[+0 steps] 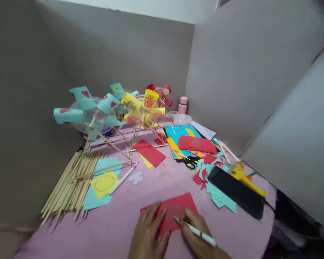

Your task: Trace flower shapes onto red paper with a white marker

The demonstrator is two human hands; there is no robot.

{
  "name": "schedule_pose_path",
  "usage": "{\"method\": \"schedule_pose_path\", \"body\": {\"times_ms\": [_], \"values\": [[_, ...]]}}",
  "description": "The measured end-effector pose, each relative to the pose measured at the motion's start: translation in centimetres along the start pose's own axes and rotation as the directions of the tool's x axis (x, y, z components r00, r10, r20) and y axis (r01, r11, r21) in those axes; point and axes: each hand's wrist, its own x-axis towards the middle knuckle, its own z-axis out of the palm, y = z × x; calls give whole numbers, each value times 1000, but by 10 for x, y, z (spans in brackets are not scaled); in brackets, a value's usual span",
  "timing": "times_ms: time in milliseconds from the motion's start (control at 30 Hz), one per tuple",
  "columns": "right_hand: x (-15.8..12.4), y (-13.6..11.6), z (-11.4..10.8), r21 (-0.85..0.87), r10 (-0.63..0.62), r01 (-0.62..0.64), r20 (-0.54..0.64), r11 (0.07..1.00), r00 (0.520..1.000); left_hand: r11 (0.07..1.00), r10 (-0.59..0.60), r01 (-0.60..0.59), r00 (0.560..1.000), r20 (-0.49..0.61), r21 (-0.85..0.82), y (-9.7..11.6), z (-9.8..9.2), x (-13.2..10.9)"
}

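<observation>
A red sheet of paper [185,201] lies near the front of the pink table, with a faint rounded outline on it. My left hand [148,230] rests flat across the sheet's left part, fingers spread. Pinched in my right hand [196,230] is a white felt-tip pen [197,232] with a green tip, which points down at the middle of the red paper. Whether the tip touches the paper I cannot tell. Beyond my left hand lie a white flower cutout [135,177] and a white pen with a pink end [123,178].
Paper pinwheels on stick stands [90,124] fill the back left, beside a pile of bamboo sticks [67,187]. Scissors [189,160], red paper strips [197,144] and paper scraps lie at right. Nearer are a black phone [236,190] and a yellow glue gun [247,178]. Walls enclose the back.
</observation>
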Motion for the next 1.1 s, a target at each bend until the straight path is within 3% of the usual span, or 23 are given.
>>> {"method": "schedule_pose_path", "body": {"times_ms": [1100], "values": [[3,0,5,-68,-49,52,47,996,998,999,26,-26,1000,-3,26,-1,-1,1]]}}
